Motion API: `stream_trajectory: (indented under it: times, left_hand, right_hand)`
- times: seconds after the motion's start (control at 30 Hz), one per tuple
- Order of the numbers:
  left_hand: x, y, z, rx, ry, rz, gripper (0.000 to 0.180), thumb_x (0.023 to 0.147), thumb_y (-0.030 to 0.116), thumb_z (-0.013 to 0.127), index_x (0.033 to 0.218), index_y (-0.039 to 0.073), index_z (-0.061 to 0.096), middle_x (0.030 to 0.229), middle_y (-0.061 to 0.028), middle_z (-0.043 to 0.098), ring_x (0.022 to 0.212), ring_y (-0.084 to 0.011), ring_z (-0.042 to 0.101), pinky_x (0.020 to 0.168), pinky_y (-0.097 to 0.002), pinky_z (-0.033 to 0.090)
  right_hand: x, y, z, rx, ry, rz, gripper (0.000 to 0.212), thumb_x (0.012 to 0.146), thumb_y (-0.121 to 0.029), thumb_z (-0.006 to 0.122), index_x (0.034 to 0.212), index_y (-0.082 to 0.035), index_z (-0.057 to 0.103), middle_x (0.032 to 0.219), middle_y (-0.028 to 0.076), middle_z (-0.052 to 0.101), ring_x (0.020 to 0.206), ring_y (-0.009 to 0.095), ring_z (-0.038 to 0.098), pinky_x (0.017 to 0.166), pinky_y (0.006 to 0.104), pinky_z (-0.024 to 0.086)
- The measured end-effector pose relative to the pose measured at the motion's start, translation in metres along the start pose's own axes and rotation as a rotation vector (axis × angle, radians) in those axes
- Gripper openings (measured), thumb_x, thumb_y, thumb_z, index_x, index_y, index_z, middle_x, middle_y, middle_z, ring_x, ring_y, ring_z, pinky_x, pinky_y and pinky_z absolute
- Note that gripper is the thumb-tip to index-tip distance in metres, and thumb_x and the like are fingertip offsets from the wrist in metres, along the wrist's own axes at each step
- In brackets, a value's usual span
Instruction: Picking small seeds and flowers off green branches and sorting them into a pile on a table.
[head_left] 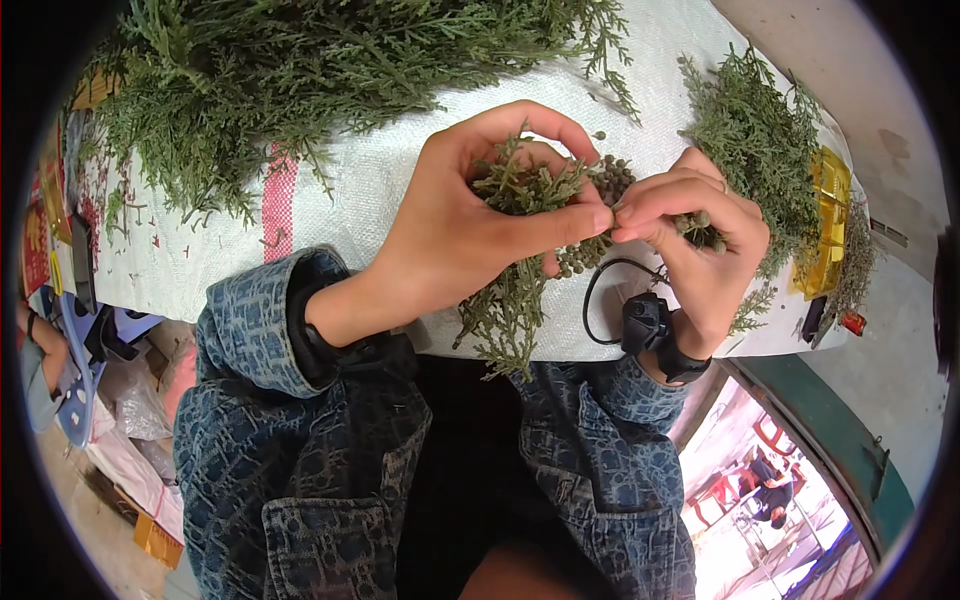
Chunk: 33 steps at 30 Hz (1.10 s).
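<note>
Both hands, left hand [470,235] and right hand [700,250], grip a berried green sprig [520,290] near a yellow package [832,215].

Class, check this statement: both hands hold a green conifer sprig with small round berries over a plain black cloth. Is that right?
Not quite. The head view shows the cloth is white woven sacking with a red stripe, not black. The rest stands: left hand and right hand hold the green berried sprig over it.

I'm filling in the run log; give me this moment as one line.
left hand: grips green sprig | right hand: pinches its small round cones | surface: white woven sack | foliage piles left and right
</note>
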<state>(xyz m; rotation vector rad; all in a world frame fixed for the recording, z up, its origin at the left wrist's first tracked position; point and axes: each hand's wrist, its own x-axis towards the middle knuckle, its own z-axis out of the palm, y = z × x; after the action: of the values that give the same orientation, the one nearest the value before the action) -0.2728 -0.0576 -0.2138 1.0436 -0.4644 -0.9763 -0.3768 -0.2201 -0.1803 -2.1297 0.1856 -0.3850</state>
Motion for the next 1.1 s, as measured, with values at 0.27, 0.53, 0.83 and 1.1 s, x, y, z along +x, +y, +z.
stream_trajectory:
  times: [0.27, 0.53, 0.83, 1.1]
  left_hand:
    - [0.0, 0.001, -0.001, 0.012, -0.003, -0.032, 0.03, 0.081, 0.002, 0.071, 0.106, -0.001, 0.055, 0.081, -0.0111, 0.066, 0.069, -0.0118, 0.062, 0.05, -0.0232, 0.05]
    - [-0.002, 0.007, 0.001, 0.033, 0.02, -0.013, 0.026, 0.082, 0.003, 0.071, 0.105, 0.0, 0.06, 0.094, -0.0094, 0.069, 0.068, -0.0077, 0.063, 0.05, -0.0198, 0.05]
    - [-0.002, 0.014, -0.008, 0.111, 0.191, 0.332, 0.022, 0.092, 0.003, 0.055, 0.113, 0.0, 0.05, 0.105, -0.017, 0.066, 0.058, -0.0138, 0.057, 0.046, -0.0243, 0.047]
    - [-0.002, 0.017, -0.002, 0.059, 0.294, 0.219, 0.022, 0.093, 0.011, 0.055, 0.112, 0.001, 0.046, 0.093, -0.0125, 0.062, 0.062, -0.0143, 0.055, 0.048, -0.025, 0.045]
  right_hand:
    - [0.0, 0.002, -0.001, 0.039, -0.046, -0.005, 0.013, 0.062, -0.002, 0.077, 0.074, -0.005, 0.072, 0.072, 0.002, 0.069, 0.066, 0.011, 0.058, 0.063, 0.0243, 0.044]
    - [-0.001, -0.002, -0.003, 0.098, 0.019, 0.026, 0.017, 0.064, 0.001, 0.075, 0.08, -0.004, 0.071, 0.073, 0.004, 0.069, 0.066, 0.012, 0.058, 0.06, 0.0239, 0.04]
    - [-0.012, 0.034, -0.023, 0.485, 0.316, -0.191, 0.023, 0.077, -0.017, 0.076, 0.084, -0.006, 0.058, 0.079, 0.005, 0.056, 0.07, 0.012, 0.048, 0.063, 0.0257, 0.038]
    - [-0.017, 0.041, -0.058, 1.27, 0.54, -0.372, 0.014, 0.092, -0.019, 0.06, 0.103, -0.014, 0.053, 0.105, 0.002, 0.054, 0.089, 0.016, 0.051, 0.071, 0.0276, 0.047]
